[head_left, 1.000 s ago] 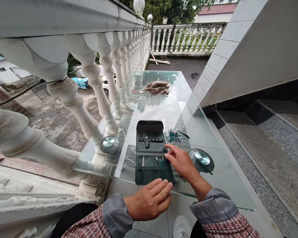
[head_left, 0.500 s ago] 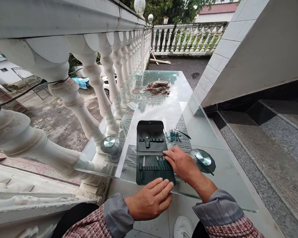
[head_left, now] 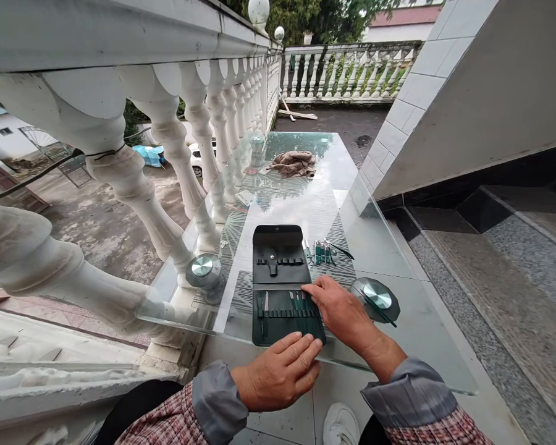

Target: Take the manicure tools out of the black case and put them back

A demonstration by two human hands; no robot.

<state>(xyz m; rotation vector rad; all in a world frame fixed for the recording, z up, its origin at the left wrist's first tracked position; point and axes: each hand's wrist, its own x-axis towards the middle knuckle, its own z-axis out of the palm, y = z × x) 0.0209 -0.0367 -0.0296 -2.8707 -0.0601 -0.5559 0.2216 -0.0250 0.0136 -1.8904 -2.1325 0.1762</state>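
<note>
A black manicure tool case (head_left: 280,276) lies unfolded on the glass table, close to its near edge. Elastic loops on its lower half hold several slim dark-green tools (head_left: 299,303), with a silver-tipped one (head_left: 266,303) farther left. My right hand (head_left: 343,309) is closed at the case's right edge, thumb and index finger over the margin; its other fingers are curled out of sight. Stretched fingers of my left hand (head_left: 282,371) rest along the near right corner of the case, with the thumb hidden. Nail clippers (head_left: 323,252) and a black-handled nipper (head_left: 341,248) lie right of the upper flap.
The glass table (head_left: 398,327) has round metal caps (head_left: 202,266) over its legs. One dark stick-like tool (head_left: 383,314) lies by the right cap. A crumpled brown cloth (head_left: 293,164) sits at the far end. White balusters (head_left: 167,130) flank the left, stone steps (head_left: 514,272) the right.
The view has shifted very slightly. Both hands keep almost the same places at the case, with the right fingertips moved only a little along its right edge.
</note>
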